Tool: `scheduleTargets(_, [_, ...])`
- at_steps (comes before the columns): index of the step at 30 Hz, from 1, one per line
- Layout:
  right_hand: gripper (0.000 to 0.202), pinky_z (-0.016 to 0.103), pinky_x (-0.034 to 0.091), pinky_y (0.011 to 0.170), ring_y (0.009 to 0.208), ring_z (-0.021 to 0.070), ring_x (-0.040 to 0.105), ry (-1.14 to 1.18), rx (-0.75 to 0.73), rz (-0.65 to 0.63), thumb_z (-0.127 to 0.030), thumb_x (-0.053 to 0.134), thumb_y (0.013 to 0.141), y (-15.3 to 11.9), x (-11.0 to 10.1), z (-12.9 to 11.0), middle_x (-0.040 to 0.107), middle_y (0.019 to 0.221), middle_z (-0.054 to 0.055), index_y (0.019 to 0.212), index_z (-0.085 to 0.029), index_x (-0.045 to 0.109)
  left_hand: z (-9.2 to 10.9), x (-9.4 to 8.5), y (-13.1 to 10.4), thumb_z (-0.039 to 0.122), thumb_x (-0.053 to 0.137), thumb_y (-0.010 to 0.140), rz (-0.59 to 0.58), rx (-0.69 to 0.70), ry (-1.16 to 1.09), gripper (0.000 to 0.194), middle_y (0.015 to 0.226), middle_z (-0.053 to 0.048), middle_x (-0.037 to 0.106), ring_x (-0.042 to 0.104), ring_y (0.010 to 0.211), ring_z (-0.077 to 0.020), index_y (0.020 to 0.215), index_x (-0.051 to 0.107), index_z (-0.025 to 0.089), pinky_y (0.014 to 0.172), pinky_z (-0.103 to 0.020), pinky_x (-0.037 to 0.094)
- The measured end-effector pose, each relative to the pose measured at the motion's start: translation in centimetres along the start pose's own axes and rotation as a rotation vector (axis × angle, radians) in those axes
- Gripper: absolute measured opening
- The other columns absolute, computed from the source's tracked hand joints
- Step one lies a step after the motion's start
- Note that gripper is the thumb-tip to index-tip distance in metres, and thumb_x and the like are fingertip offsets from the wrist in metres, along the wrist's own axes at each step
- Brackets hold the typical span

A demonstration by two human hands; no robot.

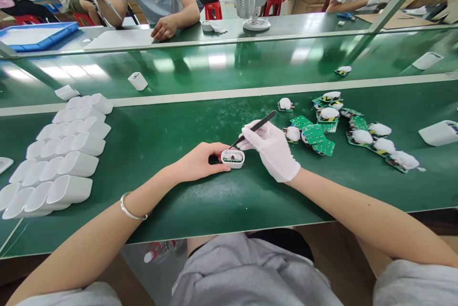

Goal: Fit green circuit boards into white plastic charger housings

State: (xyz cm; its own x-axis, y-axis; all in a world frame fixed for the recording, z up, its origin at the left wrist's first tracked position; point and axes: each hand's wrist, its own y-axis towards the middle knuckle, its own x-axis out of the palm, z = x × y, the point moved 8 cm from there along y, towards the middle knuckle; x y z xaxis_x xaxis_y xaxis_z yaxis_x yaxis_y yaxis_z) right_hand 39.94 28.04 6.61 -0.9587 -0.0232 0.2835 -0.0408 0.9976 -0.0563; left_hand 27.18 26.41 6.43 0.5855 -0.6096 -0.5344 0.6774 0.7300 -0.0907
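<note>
My bare left hand (203, 160) grips a small white plastic housing (233, 165) by its left side, on the green bench in front of me. The open end of the housing faces up, and a circuit board with white material shows inside. In my gloved right hand (270, 148) is a pair of black tweezers (255, 127), slanting down to the left. Their tip is at the rim of the housing; whether it touches the parts inside I cannot tell. Close to the right of the glove lie several green circuit boards (315, 135) with white blobs on them.
Rows of white housings (73, 163) stand at the left. More circuit boards (361, 137) lie at the right, near a lone housing (438, 133). Across the bench (161, 210), beyond a raised strip, are a fan (256, 24), a blue tray (67, 34) and co-workers.
</note>
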Motion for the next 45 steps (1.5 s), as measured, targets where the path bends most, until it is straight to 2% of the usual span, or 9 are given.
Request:
scheduleTargets(23, [0.030, 0.028, 0.054, 0.061, 0.067, 0.0135, 0.063, -0.164, -0.110, -0.018, -0.040, 0.072, 0.067, -0.3, 0.4, -0.5, 0.062, 0.078, 0.000, 0.081, -0.018, 0.055, 0.1, 0.0, 0.0, 0.033, 0.064, 0.079, 0.003, -0.014, 0.024, 0.033, 0.090, -0.003, 0.067, 0.059, 0.081, -0.0175, 0.107, 0.064, 0.015, 0.072, -0.026, 0.046])
scheduleTargets(27, [0.032, 0.027, 0.051, 0.054, 0.054, 0.0117, 0.059, -0.210, -0.166, 0.025, -0.047, 0.065, 0.074, 0.1, -0.8, -2.1, 0.059, 0.072, -0.002, 0.085, -0.020, 0.051, 0.2, -0.2, 0.0, 0.034, 0.066, 0.077, 0.019, -0.018, -0.002, 0.039, 0.103, -0.005, 0.067, 0.061, 0.087, -0.0189, 0.113, 0.062, 0.018, 0.078, -0.029, 0.048])
scheduleTargets(29, [0.026, 0.026, 0.048, 0.052, 0.054, 0.0116, 0.057, -0.429, -0.191, 0.041, -0.044, 0.059, 0.081, 0.6, -1.8, -3.3, 0.059, 0.071, -0.001, 0.089, -0.020, 0.052, 0.3, -0.2, -0.1, 0.033, 0.067, 0.076, 0.023, -0.023, -0.003, 0.040, 0.107, -0.005, 0.066, 0.061, 0.090, -0.0194, 0.114, 0.062, 0.018, 0.080, -0.029, 0.048])
scheduleTargets(32, [0.013, 0.029, 0.045, 0.060, 0.065, 0.0168, 0.060, -1.084, -0.111, -0.047, -0.031, 0.055, 0.084, 1.1, -2.6, -3.8, 0.062, 0.071, 0.003, 0.083, -0.019, 0.060, 0.1, -0.3, -0.1, 0.035, 0.068, 0.074, 0.034, -0.032, 0.034, 0.041, 0.104, -0.005, 0.067, 0.061, 0.088, -0.0194, 0.112, 0.063, 0.019, 0.079, -0.030, 0.049])
scheduleTargets(35, [0.019, 0.035, 0.044, 0.070, 0.080, 0.0235, 0.063, -1.522, -0.093, -0.063, -0.030, 0.052, 0.087, 0.5, -2.7, -3.9, 0.065, 0.084, 0.009, 0.088, -0.019, 0.067, 0.0, -0.3, -0.1, 0.035, 0.069, 0.073, 0.053, -0.010, 0.049, 0.043, 0.105, -0.005, 0.068, 0.061, 0.088, -0.0192, 0.112, 0.062, 0.019, 0.080, -0.030, 0.049])
scheduleTargets(37, [0.026, 0.035, 0.045, 0.075, 0.089, 0.0232, 0.062, -1.485, -0.280, -0.041, -0.034, 0.047, 0.090, -0.6, -1.4, -4.7, 0.064, 0.101, 0.010, 0.104, -0.022, 0.066, -0.1, -0.2, -0.1, 0.033, 0.068, 0.074, 0.057, -0.003, 0.044, 0.044, 0.107, -0.005, 0.067, 0.062, 0.090, -0.0192, 0.115, 0.061, 0.020, 0.082, -0.030, 0.049])
scheduleTargets(40, [0.031, 0.030, 0.046, 0.080, 0.096, 0.0189, 0.061, -1.207, -0.551, -0.244, -0.038, 0.051, 0.089, -2.8, 1.7, -4.2, 0.062, 0.113, 0.006, 0.115, -0.027, 0.062, -0.1, -0.2, -0.2, 0.031, 0.068, 0.074, 0.055, -0.006, 0.052, 0.045, 0.107, -0.004, 0.067, 0.062, 0.088, -0.0188, 0.118, 0.060, 0.020, 0.081, -0.031, 0.049])
scheduleTargets(42, [0.037, 0.029, 0.048, 0.081, 0.095, 0.0177, 0.061, -1.090, -0.573, -0.363, -0.036, 0.058, 0.085, -3.6, 2.8, -3.1, 0.061, 0.115, 0.005, 0.121, -0.028, 0.058, 0.1, -0.2, -0.2, 0.030, 0.067, 0.076, 0.050, 0.008, 0.059, 0.044, 0.105, -0.004, 0.068, 0.062, 0.087, -0.0185, 0.118, 0.059, 0.020, 0.082, -0.031, 0.049])
scheduleTargets(45, [0.051, 0.029, 0.049, 0.076, 0.090, 0.0170, 0.062, -1.030, -0.520, -0.332, -0.036, 0.062, 0.081, -3.5, 2.6, -2.5, 0.063, 0.111, 0.005, 0.129, -0.026, 0.051, 0.3, -0.3, -0.3, 0.032, 0.067, 0.076, 0.058, 0.016, 0.069, 0.042, 0.103, -0.003, 0.068, 0.062, 0.086, -0.0182, 0.115, 0.061, 0.021, 0.080, -0.030, 0.049])
